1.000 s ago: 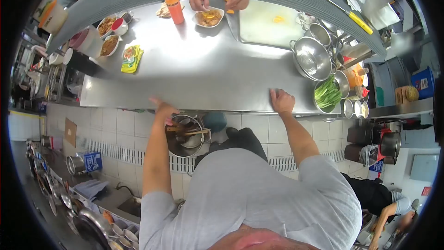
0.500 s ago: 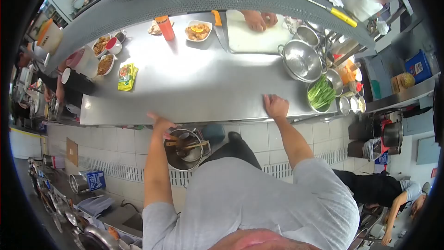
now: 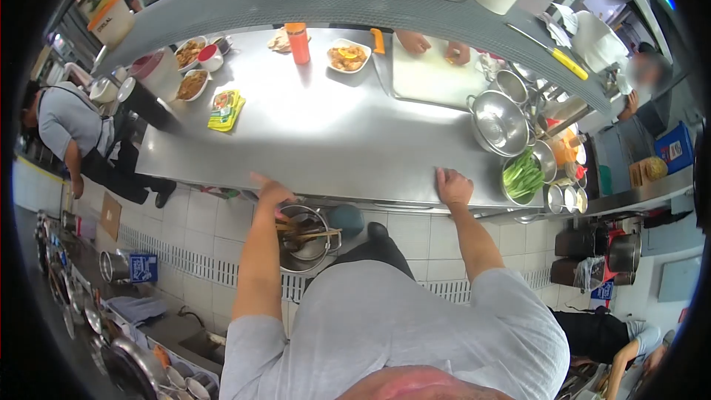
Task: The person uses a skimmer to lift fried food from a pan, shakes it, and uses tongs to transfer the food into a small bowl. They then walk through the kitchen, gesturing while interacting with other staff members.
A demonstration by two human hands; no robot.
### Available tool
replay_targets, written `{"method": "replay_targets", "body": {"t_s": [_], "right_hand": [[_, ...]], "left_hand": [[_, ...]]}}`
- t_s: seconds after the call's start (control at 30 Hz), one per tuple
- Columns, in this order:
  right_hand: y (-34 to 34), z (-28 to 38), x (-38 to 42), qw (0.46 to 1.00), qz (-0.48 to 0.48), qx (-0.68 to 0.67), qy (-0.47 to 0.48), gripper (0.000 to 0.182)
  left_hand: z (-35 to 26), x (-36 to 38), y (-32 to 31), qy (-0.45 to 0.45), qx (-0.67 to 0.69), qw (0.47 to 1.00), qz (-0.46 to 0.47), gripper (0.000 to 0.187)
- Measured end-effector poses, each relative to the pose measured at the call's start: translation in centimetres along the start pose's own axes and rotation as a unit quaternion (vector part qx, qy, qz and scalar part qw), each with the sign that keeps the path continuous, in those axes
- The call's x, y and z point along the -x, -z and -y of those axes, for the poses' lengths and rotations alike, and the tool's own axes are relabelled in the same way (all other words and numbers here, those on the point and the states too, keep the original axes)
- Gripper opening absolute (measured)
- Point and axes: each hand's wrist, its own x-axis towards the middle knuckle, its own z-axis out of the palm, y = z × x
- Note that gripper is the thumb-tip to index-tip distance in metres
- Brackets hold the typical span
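Note:
My left hand [image 3: 273, 191] rests at the front edge of the steel table [image 3: 311, 155], with a finger stretched over the edge and the rest partly hidden. Flat on the tabletop near the same edge lies my right hand [image 3: 455, 187], its fingers apart and holding nothing. Closest to it is a bowl of cut green vegetables [image 3: 523, 178], a short way to the right. Beneath my left hand, below table height, stands a metal pot [image 3: 305, 261] with wooden-handled utensils in it.
Across the table, another person's hands [image 3: 433, 47] are at a white cutting board [image 3: 433, 81] beside an orange-handled knife [image 3: 378, 41]. Yellow packets [image 3: 225, 110], an orange bottle [image 3: 298, 44] and a food bowl [image 3: 348, 56] stand left. A shelf [image 3: 333, 1] overhangs the far side.
The view has shifted, so the table sits lower and further right. At the left, a person in a grey shirt now shows more fully. The hands on the cutting board have moved apart.

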Motion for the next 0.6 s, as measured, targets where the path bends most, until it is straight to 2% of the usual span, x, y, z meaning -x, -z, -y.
{"method": "replay_targets", "body": {"t_s": [0.1,0.23,0.33,0.53,0.6], "right_hand": [[-0.6,-0.3,-0.2,1.0,0.003,0.003,-0.002,0.056],[-0.5,-0.2,-0.1,1.0,0.009,0.014,-0.008,0.057],[-0.4,-0.1,-0.1,1.0,0.009,0.003,-0.012,0.057],[-0.6,-0.4,0.0,1.0,0.005,0.001,-0.009,0.057],[-0.7,-0.5,-0.1,1.0,0.009,0.0,-0.009,0.057]], "left_hand": [[-0.4,1.2,0.3,-0.003,-0.019,1.0,0.002,0.148],[0.0,-0.7,0.2,-0.009,-0.023,0.999,0.035,0.146],[-0.6,3.5,0.0,0.005,0.025,0.997,-0.075,0.145],[-0.7,2.8,0.3,0.017,-0.002,1.0,-0.014,0.147],[-0.6,2.4,-0.1,0.012,-0.009,0.999,-0.033,0.147]]}}
